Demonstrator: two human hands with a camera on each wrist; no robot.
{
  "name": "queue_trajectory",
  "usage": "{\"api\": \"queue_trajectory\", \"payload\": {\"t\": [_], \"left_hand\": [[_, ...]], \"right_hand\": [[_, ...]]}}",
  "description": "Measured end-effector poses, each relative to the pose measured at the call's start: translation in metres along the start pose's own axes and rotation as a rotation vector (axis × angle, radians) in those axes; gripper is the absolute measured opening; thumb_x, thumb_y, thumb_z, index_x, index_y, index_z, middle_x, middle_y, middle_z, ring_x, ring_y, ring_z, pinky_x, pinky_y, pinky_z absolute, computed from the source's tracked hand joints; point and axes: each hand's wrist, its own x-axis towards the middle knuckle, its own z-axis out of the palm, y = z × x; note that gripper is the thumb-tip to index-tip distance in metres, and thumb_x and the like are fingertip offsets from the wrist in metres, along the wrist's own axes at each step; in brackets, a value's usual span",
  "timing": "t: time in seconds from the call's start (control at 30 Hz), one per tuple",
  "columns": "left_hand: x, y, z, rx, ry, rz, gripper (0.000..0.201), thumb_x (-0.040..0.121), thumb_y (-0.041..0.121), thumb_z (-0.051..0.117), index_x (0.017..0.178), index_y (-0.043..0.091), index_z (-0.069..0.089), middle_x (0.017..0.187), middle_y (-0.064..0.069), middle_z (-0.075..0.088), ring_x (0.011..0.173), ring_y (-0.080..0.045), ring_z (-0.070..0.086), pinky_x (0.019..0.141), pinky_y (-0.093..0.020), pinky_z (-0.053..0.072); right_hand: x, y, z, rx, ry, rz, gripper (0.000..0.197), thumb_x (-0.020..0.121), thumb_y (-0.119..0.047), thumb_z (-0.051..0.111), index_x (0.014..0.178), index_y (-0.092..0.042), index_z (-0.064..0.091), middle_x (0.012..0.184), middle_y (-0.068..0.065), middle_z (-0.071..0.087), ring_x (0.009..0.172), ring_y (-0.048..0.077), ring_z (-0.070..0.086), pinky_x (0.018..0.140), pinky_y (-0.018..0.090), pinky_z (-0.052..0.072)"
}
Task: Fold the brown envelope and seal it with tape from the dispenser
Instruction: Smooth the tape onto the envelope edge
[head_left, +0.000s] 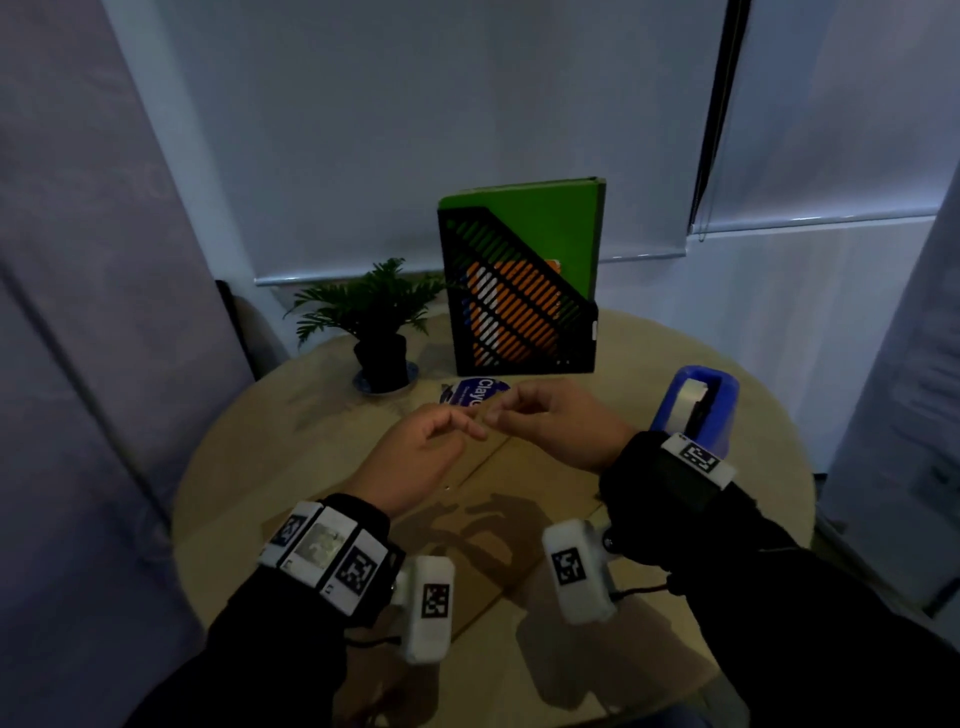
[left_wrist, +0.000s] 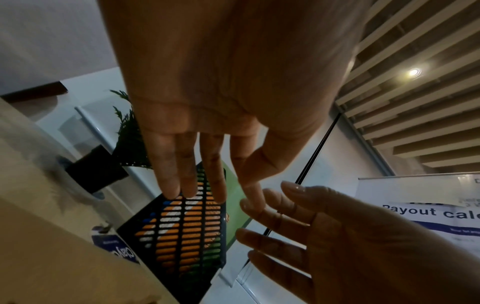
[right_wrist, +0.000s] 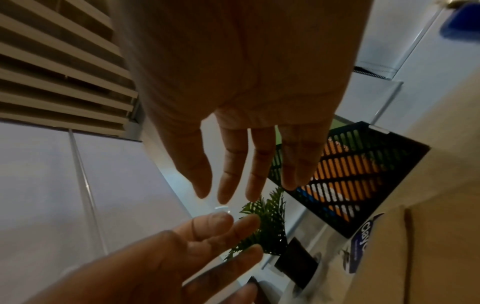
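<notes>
The brown envelope (head_left: 535, 470) lies flat on the round table (head_left: 234, 467), right under my raised hands. My left hand (head_left: 472, 427) and right hand (head_left: 493, 415) meet fingertip to fingertip above it, fingers curled. A small clear piece of tape (right_wrist: 222, 208) glints between them; the left thumb and forefinger pinch one end and the right fingertips hold the other. It is too small to show in the head view. The blue tape dispenser (head_left: 696, 410) stands upright at the right of the table, just beyond my right wrist.
A black slotted file holder (head_left: 519, 312) with a green folder stands at the back centre. A potted plant (head_left: 379, 322) sits to its left. A blue round label (head_left: 472, 392) lies in front of the holder. Window blinds close off the back.
</notes>
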Motion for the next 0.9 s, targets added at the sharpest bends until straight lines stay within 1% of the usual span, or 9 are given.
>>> {"api": "queue_trajectory", "payload": {"t": [0.07,0.17,0.23,0.3,0.37,0.5,0.67,0.8,0.9], "left_hand": [[-0.003,-0.004,-0.006,0.022,0.0,0.003,0.026,0.093,0.005,0.049,0.088,0.024,0.066,0.123,0.008,0.06,0.112,-0.003,0.054,0.086,-0.01,0.038],[-0.007,-0.012,-0.014,0.042,0.001,-0.016,0.026,0.092,0.003,0.048,0.09,0.022,0.066,0.122,0.008,0.06,0.111,-0.003,0.054,0.088,-0.01,0.039],[-0.01,-0.016,-0.019,0.04,0.002,-0.018,0.025,0.091,0.001,0.048,0.092,0.019,0.066,0.117,0.013,0.059,0.106,0.002,0.054,0.083,-0.004,0.038],[-0.012,-0.02,-0.022,0.049,0.007,-0.014,0.026,0.09,-0.002,0.048,0.092,0.018,0.066,0.112,0.015,0.059,0.104,0.0,0.055,0.079,0.0,0.037],[-0.012,-0.024,-0.026,0.06,0.011,-0.016,0.029,0.09,-0.002,0.048,0.088,0.023,0.065,0.115,0.01,0.061,0.109,-0.004,0.054,0.083,-0.002,0.037],[-0.014,-0.031,-0.03,0.062,0.014,-0.027,0.022,0.086,0.013,0.049,0.085,0.03,0.064,0.124,0.002,0.059,0.115,-0.006,0.053,0.089,-0.009,0.036],[-0.011,-0.036,-0.033,0.074,0.017,-0.038,0.03,0.09,0.0,0.048,0.092,0.024,0.065,0.128,0.0,0.058,0.118,-0.011,0.053,0.09,-0.011,0.037],[-0.004,-0.036,-0.033,0.073,0.009,-0.078,0.035,0.09,0.0,0.047,0.095,0.031,0.063,0.125,-0.001,0.06,0.115,-0.014,0.054,0.095,-0.031,0.042],[0.004,-0.038,-0.035,0.103,-0.019,-0.118,0.035,0.092,0.002,0.045,0.101,0.03,0.064,0.125,-0.006,0.061,0.104,-0.015,0.053,0.089,-0.03,0.042]], "right_hand": [[0.003,-0.004,0.008,-0.01,-0.01,-0.019,0.019,0.089,-0.031,0.064,0.091,-0.012,0.069,0.101,0.009,0.071,0.099,0.026,0.065,0.09,0.04,0.051],[0.009,-0.01,0.019,-0.049,-0.024,-0.032,0.018,0.087,-0.032,0.066,0.092,-0.014,0.069,0.098,0.007,0.069,0.095,0.024,0.063,0.085,0.038,0.051],[0.013,-0.012,0.025,-0.091,-0.025,-0.016,0.014,0.085,-0.037,0.066,0.09,-0.024,0.067,0.097,0.0,0.066,0.094,0.017,0.06,0.083,0.033,0.049],[0.018,-0.012,0.03,-0.13,-0.024,-0.003,0.01,0.082,-0.047,0.065,0.082,-0.037,0.063,0.098,-0.006,0.066,0.097,0.013,0.061,0.087,0.036,0.051],[0.022,-0.012,0.034,-0.159,-0.032,-0.006,0.011,0.081,-0.05,0.063,0.077,-0.04,0.062,0.097,-0.009,0.067,0.096,0.012,0.061,0.089,0.041,0.052],[0.026,-0.015,0.041,-0.168,-0.027,-0.058,0.009,0.088,-0.035,0.063,0.082,-0.029,0.064,0.094,-0.006,0.066,0.092,0.011,0.058,0.089,0.042,0.051],[0.031,-0.015,0.046,-0.218,0.003,-0.106,0.008,0.09,-0.03,0.06,0.084,-0.026,0.061,0.098,-0.007,0.061,0.097,0.008,0.054,0.09,0.037,0.048],[0.032,-0.012,0.047,-0.267,0.034,-0.144,0.007,0.092,-0.026,0.057,0.088,-0.022,0.061,0.103,-0.006,0.058,0.1,0.009,0.052,0.092,0.036,0.047],[0.033,-0.007,0.049,-0.28,0.022,-0.132,0.007,0.094,-0.023,0.055,0.089,-0.02,0.06,0.1,-0.007,0.055,0.096,0.008,0.05,0.089,0.031,0.047]]}}
